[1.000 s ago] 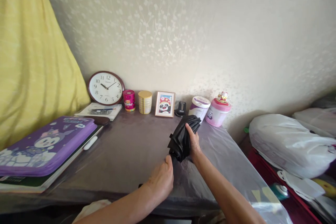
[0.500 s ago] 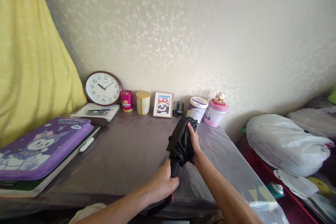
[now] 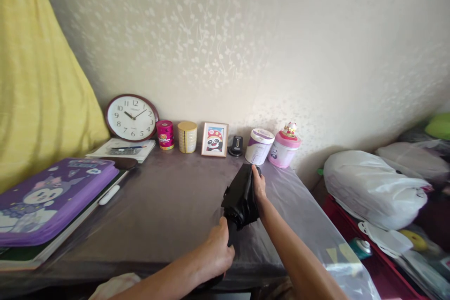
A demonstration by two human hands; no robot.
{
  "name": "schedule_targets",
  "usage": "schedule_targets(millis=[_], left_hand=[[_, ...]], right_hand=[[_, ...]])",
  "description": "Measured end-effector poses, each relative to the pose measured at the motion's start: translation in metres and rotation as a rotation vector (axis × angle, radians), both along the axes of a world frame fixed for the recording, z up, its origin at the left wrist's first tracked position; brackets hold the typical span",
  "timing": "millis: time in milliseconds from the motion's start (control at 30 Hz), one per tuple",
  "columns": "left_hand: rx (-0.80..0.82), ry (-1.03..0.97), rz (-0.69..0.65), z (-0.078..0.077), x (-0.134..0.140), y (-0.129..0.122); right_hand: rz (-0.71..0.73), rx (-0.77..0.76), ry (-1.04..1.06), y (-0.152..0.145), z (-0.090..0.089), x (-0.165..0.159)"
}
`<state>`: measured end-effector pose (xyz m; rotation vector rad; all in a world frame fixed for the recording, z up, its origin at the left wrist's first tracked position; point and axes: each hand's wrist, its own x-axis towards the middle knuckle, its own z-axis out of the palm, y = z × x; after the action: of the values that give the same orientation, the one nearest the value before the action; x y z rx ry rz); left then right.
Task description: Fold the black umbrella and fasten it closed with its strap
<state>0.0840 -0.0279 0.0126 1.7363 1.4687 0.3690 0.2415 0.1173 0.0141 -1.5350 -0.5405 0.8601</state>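
Observation:
A folded black umbrella (image 3: 240, 194) is held over the front part of the table, tilted with its top pointing away from me. My left hand (image 3: 217, 249) is closed round its dark handle, low in the view. At the upper right side of the folded cloth, my right hand (image 3: 259, 186) grips the canopy, thumb on top; its other fingers are mostly hidden behind the cloth. Part of the handle's lower end and a strap show below my left hand.
The table (image 3: 168, 206) has a shiny grey cover. Along the wall stand a clock (image 3: 132, 117), a pink tin (image 3: 165, 135), a yellow tin (image 3: 187, 137), a picture frame (image 3: 214, 139) and two tubs. A purple case (image 3: 52, 201) lies left; a white bag (image 3: 372, 187) sits right.
The umbrella and both hands have shifted slightly down and left, and the umbrella leans a little more. Both hands keep their grip. The whole view has moved slightly.

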Motion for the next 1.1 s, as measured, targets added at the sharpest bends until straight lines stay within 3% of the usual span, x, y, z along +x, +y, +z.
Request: schedule_targets(millis=[133, 433, 600, 767, 1100], left_hand=[[0.054, 0.201, -0.048, 0.002, 0.0, 0.004], [0.155, 0.308, 0.006, 0.007, -0.004, 0.014], [0.169, 0.098, 0.021, 0.004, -0.012, 0.02], [0.051, -0.102, -0.006, 0.005, -0.01, 0.027], [0.152, 0.161, 0.075, -0.004, -0.012, 0.026]], right_hand=[[0.056, 0.111, 0.143, -0.003, -0.004, -0.011], [0.207, 0.165, 0.251, -0.012, -0.025, -0.06], [0.246, 0.24, 0.332, -0.012, -0.015, -0.06], [0.311, 0.287, 0.378, -0.017, 0.0, -0.059], [0.262, 0.267, 0.367, -0.018, -0.004, -0.056]])
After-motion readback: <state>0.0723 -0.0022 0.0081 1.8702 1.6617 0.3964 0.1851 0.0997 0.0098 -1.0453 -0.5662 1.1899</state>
